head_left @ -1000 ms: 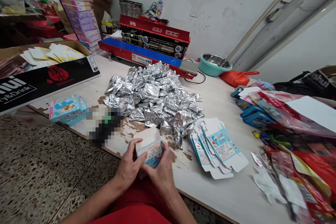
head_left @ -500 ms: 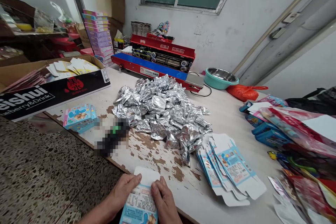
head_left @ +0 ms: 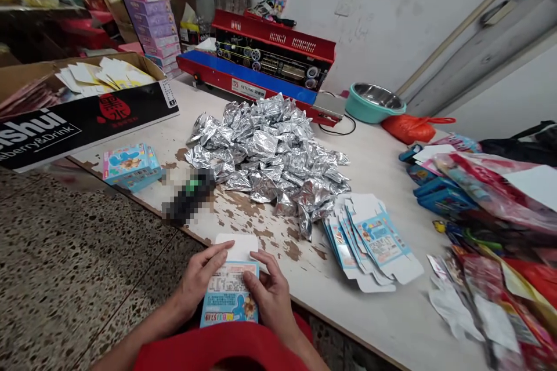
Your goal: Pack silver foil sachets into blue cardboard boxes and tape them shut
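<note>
Both my hands hold a small light-blue printed carton at the table's near edge, its white top flap standing open. My left hand grips its left side with fingers curled over the top corner. My right hand grips its right side, thumb on the printed face. Beyond the carton lies a big heap of silver foil packets. To the right of my hands a fanned stack of flat blue cartons lies on the table.
A worn white table with peeling paint. A finished blue box lies at left, a blurred dark object beside it. A red-and-blue sealing machine, teal bowl, open cardboard box and colourful packaging surround it.
The carton was turned from held upright to lying with its printed face up and its flap open. The view swung up, then back down.
</note>
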`<state>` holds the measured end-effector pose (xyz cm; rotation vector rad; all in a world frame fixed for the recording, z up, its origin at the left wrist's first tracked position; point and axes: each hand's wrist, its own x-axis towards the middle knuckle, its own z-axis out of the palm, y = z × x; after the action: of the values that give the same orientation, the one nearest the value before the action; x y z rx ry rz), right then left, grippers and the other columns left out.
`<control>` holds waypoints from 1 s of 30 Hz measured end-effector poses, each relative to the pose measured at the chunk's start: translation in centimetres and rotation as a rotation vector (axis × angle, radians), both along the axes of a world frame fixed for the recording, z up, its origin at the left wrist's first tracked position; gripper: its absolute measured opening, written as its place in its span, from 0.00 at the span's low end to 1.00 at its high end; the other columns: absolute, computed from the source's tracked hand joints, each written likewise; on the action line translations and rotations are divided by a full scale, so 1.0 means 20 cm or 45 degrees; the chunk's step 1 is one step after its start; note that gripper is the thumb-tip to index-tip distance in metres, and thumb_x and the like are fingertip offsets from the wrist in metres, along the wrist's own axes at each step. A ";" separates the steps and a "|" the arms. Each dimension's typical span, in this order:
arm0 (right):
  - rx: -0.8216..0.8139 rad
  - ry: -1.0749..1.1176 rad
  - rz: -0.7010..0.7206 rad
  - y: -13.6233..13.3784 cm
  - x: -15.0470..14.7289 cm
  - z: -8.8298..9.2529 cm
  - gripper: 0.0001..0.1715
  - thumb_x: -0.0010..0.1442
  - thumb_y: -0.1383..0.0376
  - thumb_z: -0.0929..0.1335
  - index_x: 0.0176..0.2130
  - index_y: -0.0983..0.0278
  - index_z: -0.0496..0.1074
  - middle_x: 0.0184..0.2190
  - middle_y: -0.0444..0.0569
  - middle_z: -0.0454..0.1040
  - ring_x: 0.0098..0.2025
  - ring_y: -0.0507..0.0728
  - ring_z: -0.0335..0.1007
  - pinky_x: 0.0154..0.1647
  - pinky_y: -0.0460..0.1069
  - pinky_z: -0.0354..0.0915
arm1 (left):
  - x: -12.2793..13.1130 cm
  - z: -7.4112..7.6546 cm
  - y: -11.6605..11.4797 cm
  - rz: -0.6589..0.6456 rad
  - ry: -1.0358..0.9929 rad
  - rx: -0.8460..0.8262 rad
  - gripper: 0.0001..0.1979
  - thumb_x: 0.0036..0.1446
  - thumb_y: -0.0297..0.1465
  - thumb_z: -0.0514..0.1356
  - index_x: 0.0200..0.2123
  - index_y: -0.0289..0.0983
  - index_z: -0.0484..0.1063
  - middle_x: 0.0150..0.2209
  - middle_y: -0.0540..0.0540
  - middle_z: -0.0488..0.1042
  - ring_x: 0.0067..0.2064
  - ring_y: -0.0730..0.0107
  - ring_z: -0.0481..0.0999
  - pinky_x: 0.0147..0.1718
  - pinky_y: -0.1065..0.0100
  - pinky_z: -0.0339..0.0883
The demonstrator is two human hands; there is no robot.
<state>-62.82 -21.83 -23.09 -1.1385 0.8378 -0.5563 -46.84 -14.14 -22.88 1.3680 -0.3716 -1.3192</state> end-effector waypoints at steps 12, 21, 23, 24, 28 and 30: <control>-0.051 0.034 -0.130 -0.07 0.09 -0.06 0.29 0.50 0.47 0.72 0.45 0.60 0.68 0.34 0.48 0.74 0.32 0.58 0.69 0.32 0.50 0.65 | -0.04 -0.15 -0.04 0.183 -0.225 -0.252 0.23 0.56 0.47 0.59 0.45 0.37 0.76 0.36 0.45 0.74 0.35 0.68 0.69 0.34 0.70 0.63; -0.446 0.203 -0.119 -0.10 0.10 -0.08 0.23 0.50 0.46 0.71 0.33 0.62 0.74 0.40 0.55 0.71 0.40 0.62 0.70 0.29 0.49 0.69 | 0.11 0.12 -0.07 -0.545 -0.535 -0.259 0.18 0.54 0.40 0.61 0.46 0.42 0.78 0.41 0.46 0.76 0.42 0.62 0.72 0.41 0.69 0.62; -0.683 0.203 -0.179 -0.07 0.10 -0.09 0.20 0.54 0.47 0.69 0.29 0.61 0.74 0.44 0.56 0.66 0.44 0.62 0.69 0.31 0.51 0.71 | 0.13 0.15 -0.08 -0.547 -0.450 -0.227 0.21 0.56 0.43 0.58 0.47 0.38 0.78 0.37 0.45 0.78 0.36 0.65 0.72 0.35 0.70 0.62; -0.821 0.212 -0.168 -0.05 0.11 -0.09 0.20 0.57 0.48 0.67 0.28 0.61 0.75 0.45 0.56 0.65 0.45 0.62 0.69 0.36 0.52 0.72 | 0.13 0.15 -0.09 -0.482 -0.377 -0.178 0.23 0.55 0.45 0.58 0.46 0.35 0.78 0.34 0.45 0.78 0.32 0.67 0.71 0.31 0.71 0.60; -1.184 0.291 -0.035 -0.06 0.11 -0.11 0.18 0.62 0.51 0.62 0.38 0.54 0.79 0.51 0.55 0.63 0.51 0.64 0.67 0.51 0.58 0.68 | 0.17 0.14 -0.10 -0.322 -0.255 -0.073 0.23 0.51 0.43 0.61 0.43 0.32 0.79 0.32 0.44 0.77 0.30 0.71 0.69 0.30 0.72 0.60; -1.195 0.306 0.073 -0.09 0.10 -0.11 0.17 0.61 0.50 0.64 0.36 0.52 0.79 0.55 0.53 0.62 0.56 0.66 0.64 0.54 0.59 0.67 | 0.22 0.17 -0.12 -0.481 -0.327 -0.081 0.19 0.51 0.39 0.61 0.42 0.34 0.80 0.34 0.45 0.78 0.31 0.70 0.70 0.31 0.72 0.60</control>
<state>-60.81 -23.64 -25.28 -2.1105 0.7483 -0.8071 -42.38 -16.45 -19.48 1.4637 -0.8745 -1.4212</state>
